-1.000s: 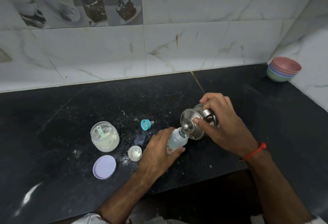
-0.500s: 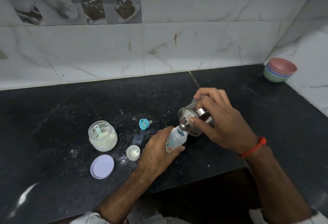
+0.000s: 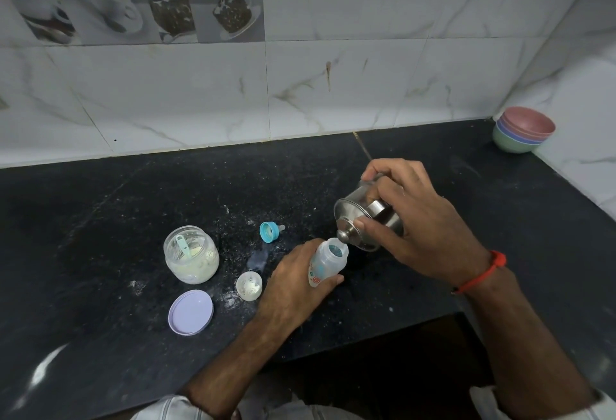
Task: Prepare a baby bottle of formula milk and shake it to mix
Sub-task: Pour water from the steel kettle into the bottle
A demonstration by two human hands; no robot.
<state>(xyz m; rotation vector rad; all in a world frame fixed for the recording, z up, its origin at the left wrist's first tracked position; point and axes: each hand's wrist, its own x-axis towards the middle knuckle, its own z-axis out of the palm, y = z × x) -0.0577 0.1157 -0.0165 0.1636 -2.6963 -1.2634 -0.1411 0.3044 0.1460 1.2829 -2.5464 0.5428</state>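
Over bottle [image 3: 325, 261] mouth, right hand [image 3: 416, 229] now tips lidded steel pot [image 3: 366, 223] steeper, left hand [image 3: 293, 289] gripping bottle; water going in

bottle [image 3: 325, 261]: small clear baby bottle, printed, uncapped, tilted, on counter
steel pot [image 3: 365, 219]: lidded, tipped toward bottle mouth, lid knob just above it
teat cap [image 3: 269, 231]: teal, lying on side
formula jar [image 3: 191, 254]: open, powder and scoop inside

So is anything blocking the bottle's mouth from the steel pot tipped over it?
Nothing visible. The bottle is uncapped in the left hand; its teal nipple cap lies apart on the counter. The steel pot, in the right hand, tilts just above the opening.
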